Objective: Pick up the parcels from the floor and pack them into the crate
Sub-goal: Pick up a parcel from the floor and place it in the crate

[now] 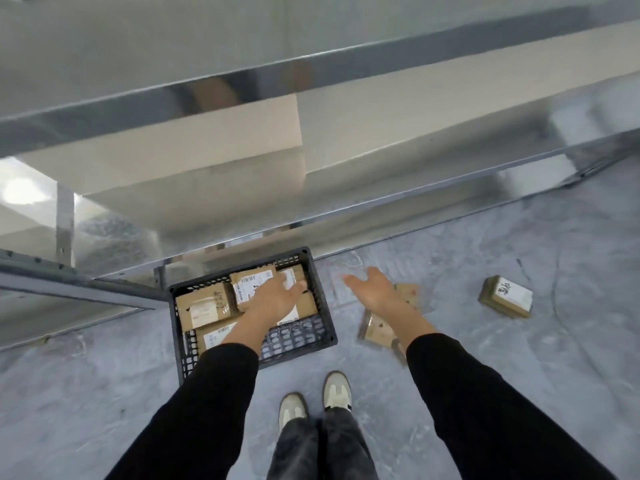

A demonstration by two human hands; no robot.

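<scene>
Inspecting from the head view: found the black crate [294, 341] on the floor [519, 368] at the foot of the metal shelving [242, 81], already holding several brown parcels [204, 304] laid flat and close together, four or five by rough count. Judged the packing well under way but not finished. Noted bare mesh at the near right of the crate, so probably room for more. Recorded the left hand [275, 297] stretched over the packed parcels, grip wide, fingers straight, nothing discernibly held; cannot tell contact through the blur. Recorded the right hand [375, 289] just beside the crate, grip wide, fingers spread, empty, hovering above a blurred floor parcel [375, 330] partly hidden under the forearm. Logged one labelled parcel [505, 297] further right, well apart from the crate. Estimated at least two pickups outstanding.
</scene>
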